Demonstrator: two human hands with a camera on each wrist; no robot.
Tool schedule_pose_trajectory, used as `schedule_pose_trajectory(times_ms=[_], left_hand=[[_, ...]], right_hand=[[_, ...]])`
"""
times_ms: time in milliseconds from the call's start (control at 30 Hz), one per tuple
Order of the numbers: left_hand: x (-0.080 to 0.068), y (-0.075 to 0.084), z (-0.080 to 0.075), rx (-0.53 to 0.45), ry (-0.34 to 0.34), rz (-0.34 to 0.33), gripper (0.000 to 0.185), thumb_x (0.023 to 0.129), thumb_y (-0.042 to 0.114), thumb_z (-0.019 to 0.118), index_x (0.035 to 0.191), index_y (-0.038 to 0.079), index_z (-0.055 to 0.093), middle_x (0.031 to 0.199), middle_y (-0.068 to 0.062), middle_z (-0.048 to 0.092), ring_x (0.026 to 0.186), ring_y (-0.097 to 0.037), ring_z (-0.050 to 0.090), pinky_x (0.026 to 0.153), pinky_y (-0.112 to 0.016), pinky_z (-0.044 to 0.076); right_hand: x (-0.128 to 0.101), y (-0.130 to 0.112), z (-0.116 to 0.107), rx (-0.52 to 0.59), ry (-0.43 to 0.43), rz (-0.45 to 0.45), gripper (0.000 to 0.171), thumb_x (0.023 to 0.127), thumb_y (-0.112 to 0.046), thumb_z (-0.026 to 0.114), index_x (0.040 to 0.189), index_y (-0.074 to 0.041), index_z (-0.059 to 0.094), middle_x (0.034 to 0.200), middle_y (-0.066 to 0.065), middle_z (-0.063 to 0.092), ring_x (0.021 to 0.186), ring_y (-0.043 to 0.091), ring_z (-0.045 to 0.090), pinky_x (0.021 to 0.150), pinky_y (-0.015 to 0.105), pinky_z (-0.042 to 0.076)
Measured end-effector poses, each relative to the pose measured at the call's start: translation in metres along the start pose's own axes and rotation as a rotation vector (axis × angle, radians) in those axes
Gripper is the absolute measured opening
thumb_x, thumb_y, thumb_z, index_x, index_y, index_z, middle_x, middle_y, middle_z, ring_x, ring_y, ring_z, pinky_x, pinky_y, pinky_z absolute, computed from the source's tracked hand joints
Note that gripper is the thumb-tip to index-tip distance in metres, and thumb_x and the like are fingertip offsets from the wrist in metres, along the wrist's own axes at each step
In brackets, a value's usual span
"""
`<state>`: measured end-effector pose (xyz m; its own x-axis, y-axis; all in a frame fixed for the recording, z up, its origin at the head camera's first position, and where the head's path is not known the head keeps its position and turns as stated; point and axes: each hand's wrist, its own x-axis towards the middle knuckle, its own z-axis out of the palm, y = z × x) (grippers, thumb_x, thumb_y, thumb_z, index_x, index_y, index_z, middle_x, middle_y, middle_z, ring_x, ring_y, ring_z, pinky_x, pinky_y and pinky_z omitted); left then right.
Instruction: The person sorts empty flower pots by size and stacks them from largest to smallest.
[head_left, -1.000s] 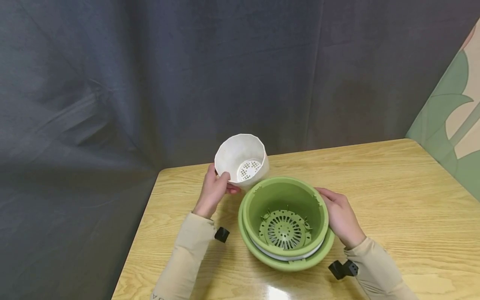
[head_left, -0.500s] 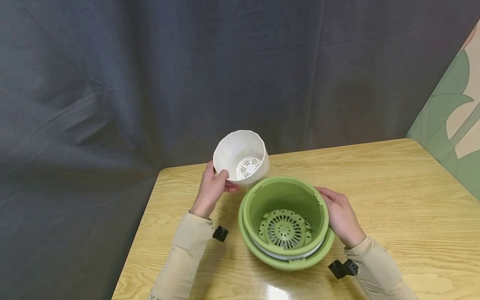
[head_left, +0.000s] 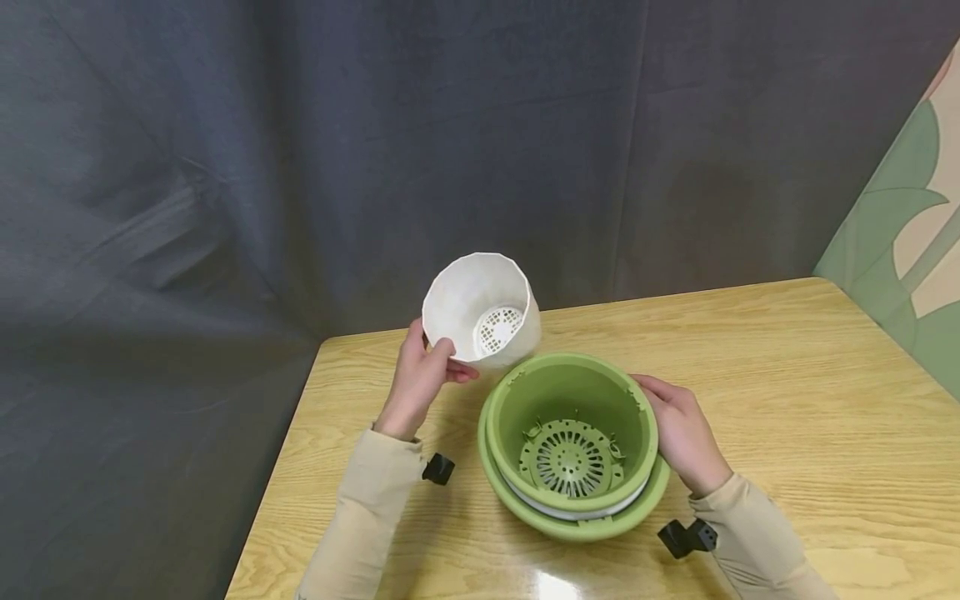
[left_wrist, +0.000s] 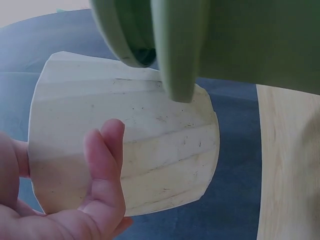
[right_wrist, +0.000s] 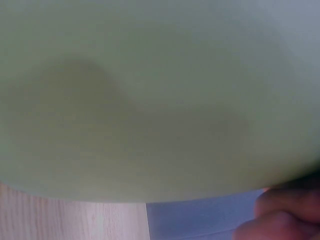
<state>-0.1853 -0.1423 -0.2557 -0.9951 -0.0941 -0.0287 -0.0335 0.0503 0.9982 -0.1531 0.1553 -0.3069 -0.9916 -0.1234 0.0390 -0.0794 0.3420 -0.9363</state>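
Observation:
My left hand (head_left: 414, 377) holds a white plastic flower pot (head_left: 467, 300) by its rim, thumb over the edge and fingers outside. The pot is tilted, so its open mouth and perforated bottom show in the head view. In the left wrist view its faceted outer wall (left_wrist: 65, 100) carries dark specks, with my curled fingers (left_wrist: 106, 175) against it. Nested green flower pots (head_left: 581, 387), with a slotted base inside and a white rim between them, stand right of it. My right hand (head_left: 681, 433) grips their right rim; its fingertips are hidden. Green plastic (right_wrist: 160, 100) fills most of the right wrist view.
The pots are over a wood-grain table (head_left: 795, 400). A dark curtain (head_left: 480, 150) hangs behind the table and along its left side. At the far right is a wall with a leaf pattern (head_left: 892, 225). Black wrist-camera mounts (head_left: 438, 468) sit below both wrists.
My left hand has moved slightly up and left with the white flower pot, widening the gap to the green pots. The right hand and the green pots have stayed in place.

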Motion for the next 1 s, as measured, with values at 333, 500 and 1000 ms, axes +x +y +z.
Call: schedule_pose_trajectory(times_ms=[333, 500, 1000], left_hand=[[-0.007, 0.009, -0.002, -0.009, 0.001, 0.021, 0.055, 0.083, 0.000, 0.039, 0.138, 0.001, 0.034, 0.115, -0.031, 0.055, 0.061, -0.019, 0.068, 0.060, -0.030, 0.060], [-0.010, 0.014, -0.003, -0.008, -0.002, 0.025, 0.054, 0.083, 0.000, 0.040, 0.137, 0.002, 0.034, 0.116, -0.031, 0.055, 0.062, -0.020, 0.069, 0.061, -0.030, 0.060], [-0.021, 0.025, -0.005, -0.020, -0.013, 0.066, 0.056, 0.084, -0.002, 0.038, 0.139, 0.007, 0.036, 0.115, -0.030, 0.055, 0.061, -0.021, 0.068, 0.061, -0.032, 0.060]], right_hand=[[0.000, 0.000, 0.000, -0.004, -0.002, 0.007, 0.045, 0.105, -0.028, 0.034, 0.134, 0.000, 0.055, 0.128, 0.019, 0.063, 0.099, -0.013, 0.054, 0.086, 0.009, 0.046], [-0.001, 0.000, 0.000, -0.017, 0.003, -0.001, 0.045, 0.105, -0.028, 0.034, 0.132, 0.000, 0.057, 0.125, 0.019, 0.064, 0.098, -0.012, 0.056, 0.086, 0.011, 0.047], [0.000, 0.001, 0.001, 0.003, -0.004, 0.002, 0.046, 0.105, -0.028, 0.034, 0.133, 0.001, 0.055, 0.127, 0.020, 0.063, 0.099, -0.014, 0.054, 0.087, 0.010, 0.047]])
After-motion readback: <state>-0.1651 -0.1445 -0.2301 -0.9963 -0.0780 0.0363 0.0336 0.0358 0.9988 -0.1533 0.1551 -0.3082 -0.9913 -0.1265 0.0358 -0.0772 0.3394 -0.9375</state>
